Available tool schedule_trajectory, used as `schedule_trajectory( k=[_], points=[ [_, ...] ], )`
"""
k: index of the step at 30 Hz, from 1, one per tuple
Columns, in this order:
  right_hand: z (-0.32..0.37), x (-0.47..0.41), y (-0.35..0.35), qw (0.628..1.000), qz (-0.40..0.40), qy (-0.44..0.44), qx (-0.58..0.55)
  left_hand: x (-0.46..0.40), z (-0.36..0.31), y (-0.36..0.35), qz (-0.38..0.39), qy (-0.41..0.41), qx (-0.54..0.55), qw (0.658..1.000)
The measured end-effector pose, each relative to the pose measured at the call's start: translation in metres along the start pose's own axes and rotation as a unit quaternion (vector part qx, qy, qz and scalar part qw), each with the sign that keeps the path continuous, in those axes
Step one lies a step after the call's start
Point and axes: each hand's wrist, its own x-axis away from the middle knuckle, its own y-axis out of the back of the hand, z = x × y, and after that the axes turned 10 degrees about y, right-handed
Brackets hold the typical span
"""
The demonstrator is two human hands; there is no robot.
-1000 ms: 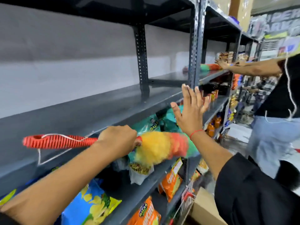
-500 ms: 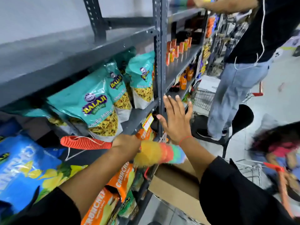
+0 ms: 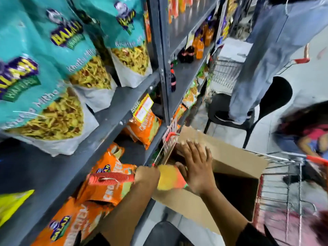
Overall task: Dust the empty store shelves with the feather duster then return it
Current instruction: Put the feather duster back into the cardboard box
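Open cardboard box [image 3: 221, 157] gapes beside crowded shelves [image 3: 113, 110].

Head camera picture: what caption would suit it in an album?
Left hand holds a feather duster over a cardboard box, right hand open beside it.

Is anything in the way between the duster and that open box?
Only the person's own right hand, spread flat over the duster head above the cardboard box. The left hand holds the handle. The box opening below looks dark and unblocked.
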Motion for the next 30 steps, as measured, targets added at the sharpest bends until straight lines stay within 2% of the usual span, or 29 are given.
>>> schedule_trajectory(
  k=[6,14,22,30],
  points=[
    [-0.038,0.021,-0.057,0.996,0.054,-0.073,0.009,-0.071,-0.024,-0.038,0.019,0.02,-0.004,1.0],
    [-0.051,0.052,-0.12,0.985,0.141,-0.1,-0.013,-0.125,-0.038,-0.092,0.049,0.049,0.0,0.998],
    [-0.055,0.061,-0.16,0.975,0.206,-0.081,-0.013,-0.145,-0.048,-0.11,0.027,0.025,-0.025,0.999],
    [-0.041,0.055,-0.151,0.976,0.207,-0.066,-0.011,-0.133,-0.046,-0.105,-0.006,0.013,-0.022,1.0]
  ],
)
